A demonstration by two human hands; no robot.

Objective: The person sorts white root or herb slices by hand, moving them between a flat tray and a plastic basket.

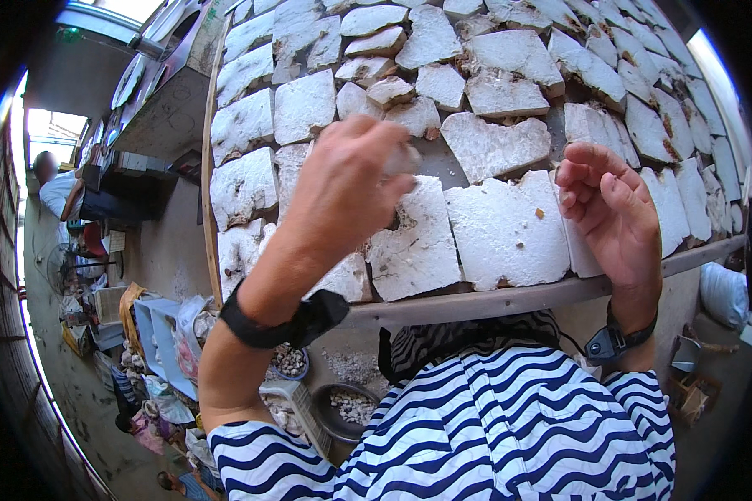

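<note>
My left hand (351,178) hovers above rough, chalky white slabs (413,241) with brown patches. Between its thumb and fingers shows a small pale piece (403,160), blurred by motion. My right hand (611,210) is raised at the right over the same layer, palm partly towards me. Its fingers are half curled, with the thumb apart, and I see nothing clearly held in them. A broad slab (507,232) with small brown crumbs on it lies between my hands. Just beyond, an irregular slab (495,144) borders a strip of bare grey surface (435,160).
A wooden rail (489,303) edges the slab-covered table before my body. Below it stand a dark basin (344,410) of white bits and a plastic crate (297,407). At left are a pale blue tray (156,338), a standing fan (59,266) and another person (69,191).
</note>
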